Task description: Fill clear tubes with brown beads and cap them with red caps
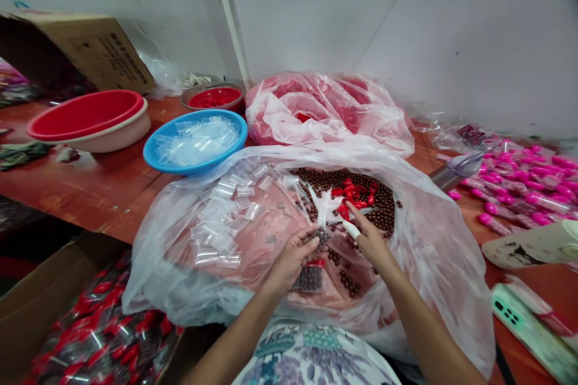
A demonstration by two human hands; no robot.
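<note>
Here, near the front edge of the table [112,195] | left hand [293,257]: fingers clamped on clear bead-filled container [322,238] | red pieces [348,191] just beyond right hand [370,242], the nearer | right grip: cannot tell

Deep, glossy brown on the beads [387,207], and the same brown showing through the clear container [322,237]! Bright red flares from the small pieces [350,194]; it's crisp white on the finger wrap [351,229], milky white on the plastic sheet [442,264]. Vivid blue for the round basin [180,169]! Hot pink blazes off the capped tubes [537,180], reddish brown on the table [112,198]. Black print marks the cream bottle [533,245], marbled mint green the phone [537,337], and purple and teal motifs cover the white garment [316,355]!
</note>
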